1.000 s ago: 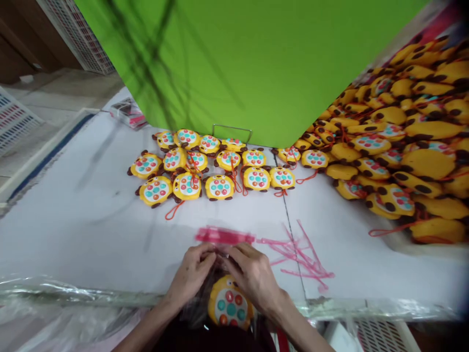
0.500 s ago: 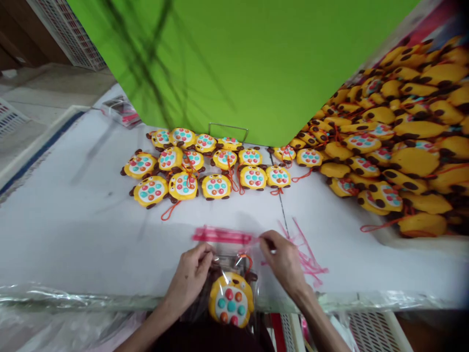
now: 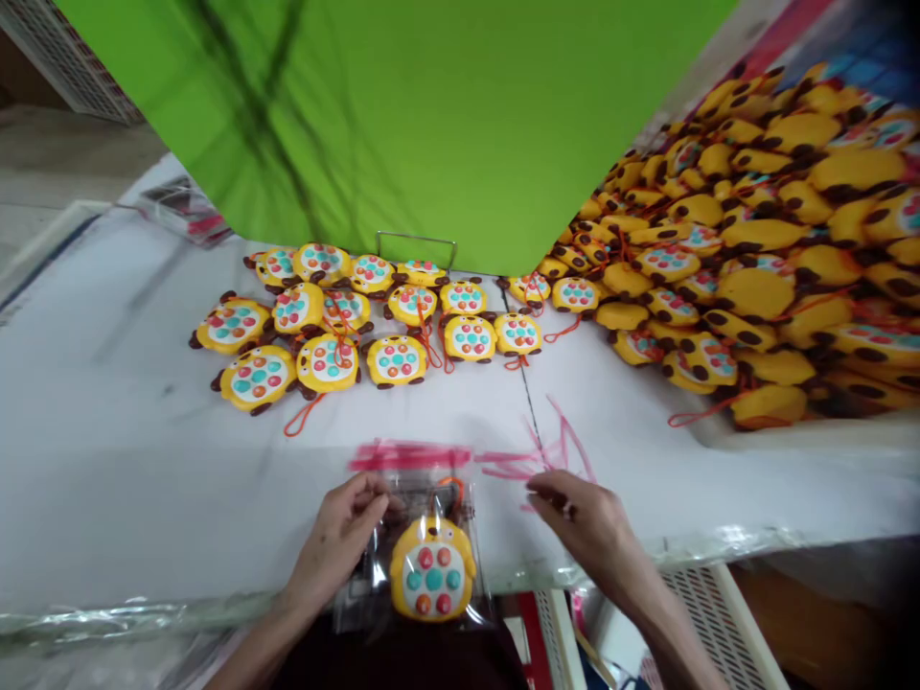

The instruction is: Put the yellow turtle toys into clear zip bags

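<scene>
A yellow animal-shaped toy (image 3: pixel 432 569) with coloured buttons lies inside a clear plastic bag (image 3: pixel 469 537) at the table's front edge. My left hand (image 3: pixel 352 517) is at the bag's upper left, thumb and fingers closed on its edge. Blurred pink strips (image 3: pixel 409 454) lie along the top of the bag. To the right of the bag, my right hand (image 3: pixel 575 508) has its fingers curled near one end of a pink strip (image 3: pixel 503 466); whether they hold it is unclear.
Several similar toys (image 3: pixel 397 360) lie in rows beyond the bag. Behind them stands a large green panel (image 3: pixel 431 125) with a wire loop (image 3: pixel 417 240). Many more toys fill a bin (image 3: pixel 819 436) at the right. Loose pink strips (image 3: pixel 571 443) lie beyond my right hand.
The view has shifted, so the toys and green panel appear further left. My right hand has moved away from the bag to the right, and a pink strip now stretches between them.
</scene>
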Tool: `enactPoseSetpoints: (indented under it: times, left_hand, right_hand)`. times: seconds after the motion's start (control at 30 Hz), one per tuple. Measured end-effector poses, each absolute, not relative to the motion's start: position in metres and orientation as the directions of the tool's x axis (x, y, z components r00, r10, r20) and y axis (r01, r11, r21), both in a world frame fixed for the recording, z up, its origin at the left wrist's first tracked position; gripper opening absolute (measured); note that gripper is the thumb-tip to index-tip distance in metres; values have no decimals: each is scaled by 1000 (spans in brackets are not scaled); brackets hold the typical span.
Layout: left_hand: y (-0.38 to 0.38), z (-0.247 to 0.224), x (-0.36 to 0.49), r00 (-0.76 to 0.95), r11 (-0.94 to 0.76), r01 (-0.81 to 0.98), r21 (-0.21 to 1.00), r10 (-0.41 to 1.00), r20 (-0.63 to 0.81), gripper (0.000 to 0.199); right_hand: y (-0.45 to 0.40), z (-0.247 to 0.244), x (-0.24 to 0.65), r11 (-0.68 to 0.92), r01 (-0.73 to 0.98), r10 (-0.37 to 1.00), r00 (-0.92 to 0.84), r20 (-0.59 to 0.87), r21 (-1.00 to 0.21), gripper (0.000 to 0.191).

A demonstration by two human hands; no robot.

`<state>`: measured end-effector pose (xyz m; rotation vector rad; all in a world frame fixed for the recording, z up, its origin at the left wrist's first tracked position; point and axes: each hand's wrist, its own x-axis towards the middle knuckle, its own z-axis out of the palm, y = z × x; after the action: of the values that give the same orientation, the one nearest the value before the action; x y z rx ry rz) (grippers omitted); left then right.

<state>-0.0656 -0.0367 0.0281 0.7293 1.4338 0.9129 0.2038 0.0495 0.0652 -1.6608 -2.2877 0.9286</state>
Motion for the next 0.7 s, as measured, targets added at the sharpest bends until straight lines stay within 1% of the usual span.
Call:
enactPoseSetpoints:
  times: [0.07,0.17,0.23,0.33,0.5,0.6,0.7]
  left_hand:
    - [-38,27,-66,-67,483,-119,868,868,-492,13]
    - [-38,28,-66,-56,494,-141,858,861,-505,12]
    - [-38,30,-66,-51,499,-123,858,860,-508,12]
    - [-38,33,-68,-31,497,-88,863,865,-501,13]
    - [-41,31,-73,-82,512,5,859,856,-510,13]
    - [-43,24,-76,-98,505,13,863,859,-502,12]
    - [-44,20,-77,-113,498,21,867,863,-493,13]
  right_hand:
    - [50,61,177,148,732,872,-414,-262,-665,14]
    - [53,49,152,99,667,848,-445,-288,-738,10]
    - [54,42,147,63,608,819,-484,-308,-791,5]
    - [54,35,149,-14,506,780,-534,-325,-863,5]
    - [51,28,159,-44,404,781,-557,-284,-913,6]
    - [48,26,161,-30,395,781,-564,-268,-918,10]
    - [46,27,161,22,404,783,-576,-235,-915,16]
